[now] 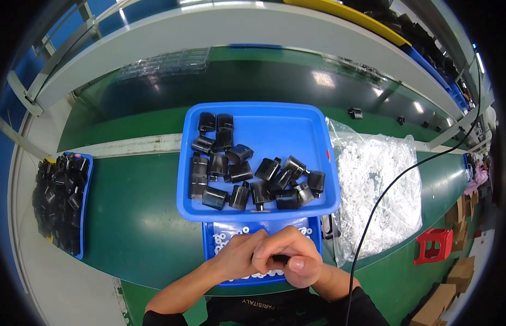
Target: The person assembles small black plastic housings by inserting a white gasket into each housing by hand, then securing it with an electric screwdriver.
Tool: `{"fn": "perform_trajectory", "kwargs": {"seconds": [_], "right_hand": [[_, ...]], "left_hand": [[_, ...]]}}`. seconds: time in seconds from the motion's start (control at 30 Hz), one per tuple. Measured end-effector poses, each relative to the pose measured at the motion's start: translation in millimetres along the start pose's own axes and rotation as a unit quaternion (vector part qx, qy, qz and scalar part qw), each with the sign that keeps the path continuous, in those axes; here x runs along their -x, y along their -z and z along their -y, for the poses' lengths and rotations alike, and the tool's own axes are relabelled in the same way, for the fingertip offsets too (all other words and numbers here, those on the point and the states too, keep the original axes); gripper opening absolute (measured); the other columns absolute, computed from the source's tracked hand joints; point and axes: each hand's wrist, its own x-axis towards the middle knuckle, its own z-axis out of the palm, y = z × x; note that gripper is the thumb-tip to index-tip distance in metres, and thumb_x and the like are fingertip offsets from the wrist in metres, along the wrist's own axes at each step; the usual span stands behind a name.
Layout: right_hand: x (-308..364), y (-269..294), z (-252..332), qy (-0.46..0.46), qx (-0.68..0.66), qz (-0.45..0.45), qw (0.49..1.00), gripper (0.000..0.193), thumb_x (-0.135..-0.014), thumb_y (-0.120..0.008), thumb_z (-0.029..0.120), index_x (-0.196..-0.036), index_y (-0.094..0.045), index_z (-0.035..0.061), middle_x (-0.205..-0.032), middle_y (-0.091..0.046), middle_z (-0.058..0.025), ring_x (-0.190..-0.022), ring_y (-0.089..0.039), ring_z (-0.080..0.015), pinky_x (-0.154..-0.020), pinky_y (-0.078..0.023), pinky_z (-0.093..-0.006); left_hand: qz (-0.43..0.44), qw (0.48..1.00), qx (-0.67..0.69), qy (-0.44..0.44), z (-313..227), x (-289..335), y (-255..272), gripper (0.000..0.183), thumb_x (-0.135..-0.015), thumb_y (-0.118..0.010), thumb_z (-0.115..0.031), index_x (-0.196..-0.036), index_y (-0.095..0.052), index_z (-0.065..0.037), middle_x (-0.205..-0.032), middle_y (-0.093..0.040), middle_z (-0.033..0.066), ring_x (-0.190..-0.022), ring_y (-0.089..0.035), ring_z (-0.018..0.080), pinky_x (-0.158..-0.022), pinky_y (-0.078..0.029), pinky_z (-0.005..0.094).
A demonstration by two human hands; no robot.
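My left hand (237, 256) and my right hand (291, 254) are closed together, the right fingers overlapping the left. Between them shows a small dark patch of a black plastic part (280, 259); most of it is hidden by the fingers. Under my hands lies a shallow blue tray (208, 249) with small white plastic rings (220, 239) in it. Just beyond, a larger blue tray (258, 215) overlaps its far edge. Several black cylindrical parts (240, 154) lie loosely in that tray, some with a narrow stub at one end.
At the right, a clear plastic bag (378, 190) full of white rings lies beside the trays. A black cable (380, 198) hangs across it. A blue bin (85, 206) heaped with black parts stands at the left. A red stool (433, 245) is on the floor.
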Motion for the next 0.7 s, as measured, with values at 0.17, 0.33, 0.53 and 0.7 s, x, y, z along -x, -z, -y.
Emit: {"fn": "perform_trajectory", "kwargs": {"seconds": [0.17, 0.33, 0.53, 0.7], "right_hand": [[-7.2, -6.3, 7.6, -0.007, -0.029, 0.010, 0.999, 0.054, -0.097, -0.034, 0.043, -0.114, -0.050, -0.0061, -0.070, -0.059, -0.0163, -0.061, -0.052, -0.0174, -0.057, -0.038, -0.0280], [-5.2, -11.0, 16.0, -0.042, 0.009, -0.028, 0.999, 0.053, -0.096, -0.038, 0.043, -0.113, -0.050, -0.0056, -0.062, -0.057, -0.0154, -0.055, -0.050, -0.0171, -0.053, -0.037, -0.0294], [-3.6, -6.3, 32.7, 0.080, -0.096, -0.075, 0.989, 0.035, -0.092, -0.042, 0.022, -0.117, -0.041, -0.0042, -0.063, -0.056, -0.0126, -0.052, -0.043, -0.0125, -0.051, -0.033, -0.0251], [-23.5, -12.0, 31.9, 0.076, -0.027, -0.102, 0.992, 0.023, -0.088, -0.044, 0.013, -0.109, -0.041, 0.0037, -0.050, -0.051, -0.0133, -0.036, -0.037, -0.0181, -0.039, -0.032, -0.0321]], "left_hand": [[-0.029, 0.999, -0.029, -0.005, 29.4, 13.1, -15.1, 0.044, -0.069, -0.084, -0.021, -0.097, -0.054, -0.007, -0.077, -0.064, 0.0098, -0.071, -0.066, 0.0332, -0.060, -0.053, 0.0373], [-0.023, 0.999, -0.026, 0.002, 22.8, 10.1, -14.4, 0.040, -0.069, -0.083, -0.019, -0.094, -0.055, -0.006, -0.079, -0.065, 0.0103, -0.073, -0.066, 0.0330, -0.062, -0.053, 0.0364], [-0.049, 0.999, -0.014, -0.003, -12.6, -1.5, 11.7, 0.032, -0.068, -0.080, -0.008, -0.087, -0.054, -0.005, -0.078, -0.065, 0.0079, -0.067, -0.066, 0.0239, -0.059, -0.050, 0.0299], [-0.074, 0.994, -0.045, -0.067, -9.7, -9.3, 16.8, 0.034, -0.066, -0.079, -0.005, -0.086, -0.053, -0.004, -0.076, -0.063, 0.0062, -0.064, -0.064, 0.0201, -0.056, -0.048, 0.0274]]}}
